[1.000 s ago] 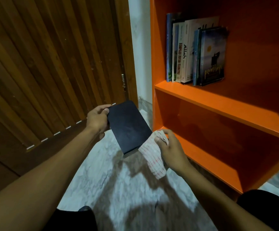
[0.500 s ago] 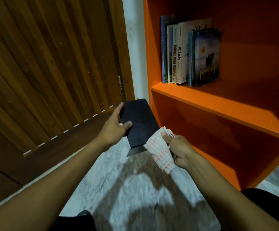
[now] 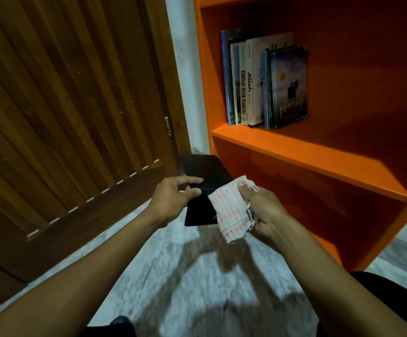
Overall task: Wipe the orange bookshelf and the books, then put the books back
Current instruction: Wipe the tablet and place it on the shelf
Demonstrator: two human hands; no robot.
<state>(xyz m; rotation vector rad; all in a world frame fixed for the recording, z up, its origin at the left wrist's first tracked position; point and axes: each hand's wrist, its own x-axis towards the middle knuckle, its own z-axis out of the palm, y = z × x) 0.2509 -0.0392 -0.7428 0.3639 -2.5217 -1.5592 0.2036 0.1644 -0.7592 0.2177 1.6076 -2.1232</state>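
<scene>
Orange bookshelf (image 3: 306, 152), a painted unit with two visible compartments, stands at the right against a pale wall strip, next to a slatted brown wooden door (image 3: 71, 113). A row of upright books (image 3: 263, 81) stands at the left end of its upper shelf board, against the side panel; the outermost book shows a dark blue cover with a small sun. The lower compartment holds nothing that can be made out. In front of the shelf, above a grey marbled floor (image 3: 185, 276), the left hand (image 3: 173, 198) has its grip closed on a flat black book (image 3: 204, 171), thumb on the upper face and fingers along its near-left edge; the book is tilted, its far end pointing towards the door corner. The right hand (image 3: 265, 210) has its grip closed around a bunched white cloth with red checks (image 3: 231, 207), which lies against the right edge of the black book and hangs below the hand.
</scene>
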